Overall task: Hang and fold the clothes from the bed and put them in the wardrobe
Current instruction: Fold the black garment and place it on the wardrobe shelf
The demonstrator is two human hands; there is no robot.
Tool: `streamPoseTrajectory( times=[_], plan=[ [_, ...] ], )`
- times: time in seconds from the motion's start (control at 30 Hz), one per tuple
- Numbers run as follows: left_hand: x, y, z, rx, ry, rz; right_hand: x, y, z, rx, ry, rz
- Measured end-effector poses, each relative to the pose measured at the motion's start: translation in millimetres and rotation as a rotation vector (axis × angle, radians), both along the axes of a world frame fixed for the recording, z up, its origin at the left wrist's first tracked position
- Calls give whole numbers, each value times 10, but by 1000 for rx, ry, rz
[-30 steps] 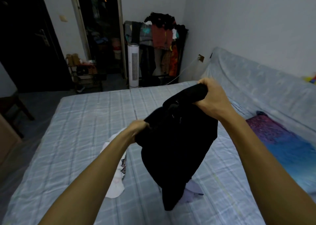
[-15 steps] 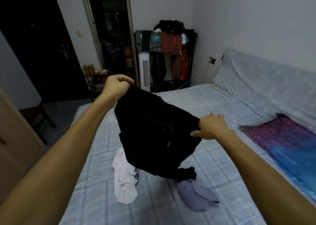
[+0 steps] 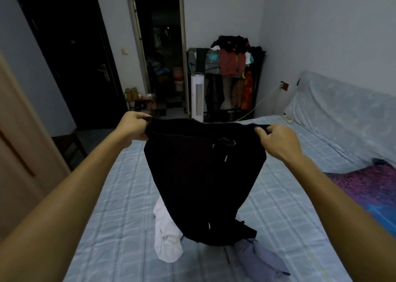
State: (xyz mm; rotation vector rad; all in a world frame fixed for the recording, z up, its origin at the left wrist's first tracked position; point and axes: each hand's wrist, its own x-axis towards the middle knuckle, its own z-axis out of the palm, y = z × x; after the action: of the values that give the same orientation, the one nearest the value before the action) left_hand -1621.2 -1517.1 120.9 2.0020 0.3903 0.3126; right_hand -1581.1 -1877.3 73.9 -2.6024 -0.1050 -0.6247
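Here, the left grip (image 3: 134,125) and the right grip (image 3: 276,141) each clamp one end of the waistband of the black drawstring garment (image 3: 205,181), holding it spread above the bed (image 3: 289,206). Its lower end hangs between a white garment (image 3: 167,239) and a lilac garment (image 3: 261,258), both lying on the bed.

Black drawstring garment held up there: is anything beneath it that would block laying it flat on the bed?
Yes. A crumpled white garment and a bunched lilac garment lie on the blue checked bed sheet right under the hem of the black drawstring garment.
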Motion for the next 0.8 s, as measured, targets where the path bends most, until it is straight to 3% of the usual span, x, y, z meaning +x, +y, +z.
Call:
streamPoseTrajectory(
  times=[0.07,0.13,0.2,0.43,0.53,0.63,0.8],
  plan=[
    [7,-45,79,-470,0,45,43,40,180,65,-116,50],
    [23,-73,182,-630,-43,68,59,96,385,113,-227,79],
    [34,-70,267,-497,-163,47,89,124,599,167,-289,112],
    [-134,-2,344,522,-312,-303,301,20,1083,131,-104,268],
    [-95,-25,443,662,-351,-361,276,97,1200,204,-251,196],
    [-65,-39,660,683,-416,-355,304,104,1325,285,-372,64],
    [-68,-170,1135,733,-578,-156,198,112,1629,339,-578,58]
  ],
)
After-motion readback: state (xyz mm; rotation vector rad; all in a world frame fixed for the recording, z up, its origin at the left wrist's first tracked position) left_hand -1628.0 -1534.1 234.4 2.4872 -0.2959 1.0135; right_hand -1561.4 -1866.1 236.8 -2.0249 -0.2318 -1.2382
